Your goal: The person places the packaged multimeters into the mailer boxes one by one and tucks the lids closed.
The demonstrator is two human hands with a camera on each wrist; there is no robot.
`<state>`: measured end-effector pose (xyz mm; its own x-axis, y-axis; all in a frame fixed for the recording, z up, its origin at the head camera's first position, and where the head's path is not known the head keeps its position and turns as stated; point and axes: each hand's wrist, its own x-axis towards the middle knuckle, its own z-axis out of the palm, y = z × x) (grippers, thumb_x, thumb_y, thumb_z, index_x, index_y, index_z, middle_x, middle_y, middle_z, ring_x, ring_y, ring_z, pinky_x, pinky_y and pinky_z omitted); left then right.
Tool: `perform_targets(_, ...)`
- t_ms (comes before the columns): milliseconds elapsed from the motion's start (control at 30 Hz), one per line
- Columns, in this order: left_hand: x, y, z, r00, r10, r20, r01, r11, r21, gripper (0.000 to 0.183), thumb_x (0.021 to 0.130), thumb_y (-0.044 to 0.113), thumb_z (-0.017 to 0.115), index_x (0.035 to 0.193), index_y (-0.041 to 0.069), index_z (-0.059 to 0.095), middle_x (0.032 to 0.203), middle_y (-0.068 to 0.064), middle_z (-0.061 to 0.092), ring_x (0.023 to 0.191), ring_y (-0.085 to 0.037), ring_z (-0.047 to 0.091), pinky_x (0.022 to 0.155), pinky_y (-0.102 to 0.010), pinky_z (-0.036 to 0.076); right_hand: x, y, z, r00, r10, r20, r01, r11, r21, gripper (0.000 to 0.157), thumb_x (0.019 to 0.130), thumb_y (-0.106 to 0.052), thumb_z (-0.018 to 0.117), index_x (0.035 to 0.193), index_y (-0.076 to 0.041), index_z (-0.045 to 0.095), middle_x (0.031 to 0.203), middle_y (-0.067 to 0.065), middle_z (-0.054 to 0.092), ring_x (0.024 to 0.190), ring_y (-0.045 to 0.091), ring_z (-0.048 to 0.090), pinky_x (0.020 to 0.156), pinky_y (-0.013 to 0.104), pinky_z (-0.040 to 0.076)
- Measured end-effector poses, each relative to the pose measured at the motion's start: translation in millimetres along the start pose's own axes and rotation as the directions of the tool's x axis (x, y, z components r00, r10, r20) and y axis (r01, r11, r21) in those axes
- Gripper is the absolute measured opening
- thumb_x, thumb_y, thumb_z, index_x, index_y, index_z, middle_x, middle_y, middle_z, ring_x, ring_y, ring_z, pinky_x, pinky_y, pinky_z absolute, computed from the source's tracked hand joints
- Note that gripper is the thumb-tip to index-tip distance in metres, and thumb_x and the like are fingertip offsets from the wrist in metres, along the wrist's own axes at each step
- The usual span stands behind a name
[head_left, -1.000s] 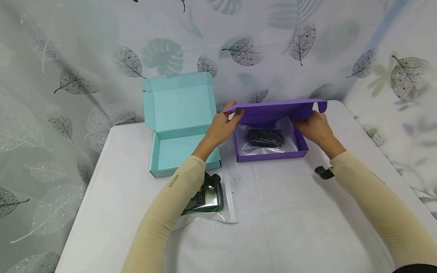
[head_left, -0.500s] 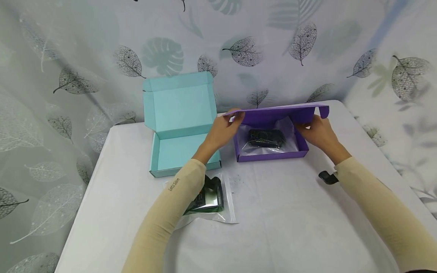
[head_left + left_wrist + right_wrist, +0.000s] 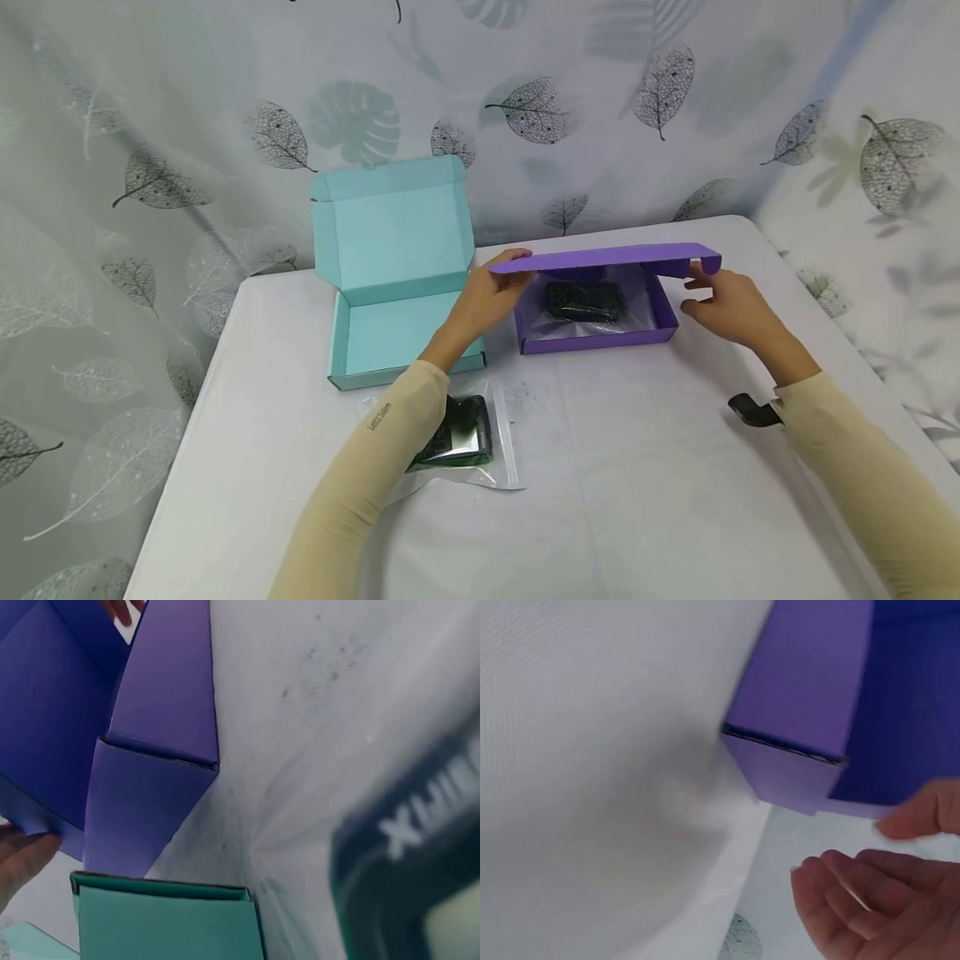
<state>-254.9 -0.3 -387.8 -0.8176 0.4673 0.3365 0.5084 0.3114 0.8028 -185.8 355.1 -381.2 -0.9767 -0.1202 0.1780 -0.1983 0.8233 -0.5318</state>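
Boxes: two of them, cardboard mailers; we've got a purple mailer box (image 3: 596, 341) on the right and a teal mailer box (image 3: 408, 375) just left of it, that one's lid standing up.
Purple lid: one flap (image 3: 607, 257), tilted partway down over its box, which sits toward the back of the white tablecloth (image 3: 637, 500).
In the purple one: we count one black bundle (image 3: 585, 302) in clear plastic.
Left hand (image 3: 483, 293): thumb and fingers pinching the flap's left corner, so pretty much closed up on it.
Right hand (image 3: 723, 307): fingers loosely bent, thumb well apart, gripping nothing, right by the flap's other end; can't tell if a fingertip touches.
Zip bags: one clear zip bag (image 3: 504, 458) in front of the boxes, one dark pack (image 3: 471, 433) inside, partly behind our left sleeve (image 3: 352, 492).
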Motion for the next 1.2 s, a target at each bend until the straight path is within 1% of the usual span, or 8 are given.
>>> perform_targets(100,-3.0,0.6,-1.6,1.0,-0.013,0.012,0.013,1.0,0.01,0.041,0.095,0.038,0.052,0.131,0.017,0.053,0.126,0.008,0.055,0.107,-0.004,0.054,0.084,-0.029,0.046,-5,-5,-8.9,0.998,0.043,-0.043,-0.042,0.999,0.016,0.048,0.083,-0.002,0.056,0.13,-0.003,0.049,0.112,0.027,0.059,0.095,0.045,0.059,0.074,0.052,0.047)
perform_targets(267,-5.0,-1.1,-4.2,0.999,-0.035,0.031,0.035,0.999,0.012,0.039,0.093,0.034,0.056,0.131,0.021,0.055,0.129,0.009,0.053,0.117,-0.005,0.047,0.094,-0.038,0.041,-11,-16,-15.8,0.981,-0.008,-0.193,0.029,0.994,0.106,0.072,0.081,-0.003,0.064,0.144,-0.022,0.035,0.124,0.013,0.057,0.099,0.013,0.059,0.076,0.017,0.046)
perform_targets(433,-5.5,-4.0,-7.4,0.996,-0.062,0.06,0.06,0.998,0.037,0.043,0.089,0.029,0.064,0.131,0.02,0.056,0.134,0.003,0.05,0.12,-0.012,0.047,0.094,-0.037,0.042,-10,-26,-12.4,0.878,-0.285,-0.385,0.298,0.954,-0.025,0.051,0.076,-0.001,0.064,0.125,-0.016,0.062,0.121,0.004,0.06,0.092,0.008,0.058,0.069,0.007,0.038)
perform_targets(600,-8.5,-3.4,-10.8,0.998,-0.034,0.054,0.031,0.997,0.066,0.05,0.083,0.034,0.071,0.129,0.02,0.058,0.138,0.002,0.047,0.126,-0.009,0.04,0.1,-0.039,0.036,-11,-32,-10.2,0.808,-0.381,-0.45,0.365,0.922,-0.126,0.027,0.078,-0.003,0.056,0.097,-0.008,0.075,0.101,0.003,0.068,0.086,0.015,0.06,0.055,0.015,0.031)
perform_targets(733,-12.9,-0.2,-12.9,0.988,0.153,-0.017,-0.15,0.984,0.101,0.045,0.08,0.03,0.075,0.122,0.016,0.064,0.131,0.006,0.052,0.123,-0.007,0.042,0.098,-0.031,0.036,-12,-34,-9.0,0.809,-0.362,-0.462,0.346,0.93,-0.124,0.025,0.077,-0.003,0.057,0.093,-0.009,0.076,0.093,0.003,0.07,0.078,0.006,0.057,0.054,0.015,0.032)
perform_targets(900,-18.0,5.0,-13.4,0.894,0.439,-0.087,-0.42,0.891,0.171,0.023,0.081,0.021,0.074,0.1,0.009,0.072,0.101,0.001,0.059,0.094,-0.014,0.056,0.077,-0.029,0.047,-14,-34,-8.5,0.813,-0.361,-0.456,0.345,0.931,-0.12,0.024,0.077,-0.003,0.057,0.09,-0.009,0.077,0.089,0.003,0.07,0.071,0.0,0.053,0.054,0.015,0.033)
perform_targets(1000,-20.6,5.8,-11.8,0.872,0.482,-0.086,-0.464,0.87,0.168,0.015,0.083,0.018,0.072,0.093,0.007,0.073,0.089,0.002,0.059,0.08,-0.01,0.057,0.069,-0.029,0.048,-14,-34,-8.2,0.825,-0.359,-0.438,0.344,0.932,-0.114,0.024,0.076,-0.002,0.056,0.087,-0.009,0.077,0.088,0.003,0.07,0.071,0.002,0.055,0.056,0.013,0.034)
perform_targets(1200,-25.5,7.2,-9.7,0.884,0.463,-0.061,-0.447,0.876,0.18,0.011,0.085,0.019,0.069,0.089,0.01,0.073,0.082,0.008,0.06,0.074,-0.001,0.054,0.065,-0.024,0.048,-15,-32,-4.0,0.857,-0.319,-0.404,0.319,0.945,-0.07,0.025,0.075,0.0,0.057,0.085,-0.011,0.077,0.089,0.002,0.07,0.073,0.007,0.057,0.057,0.014,0.035)
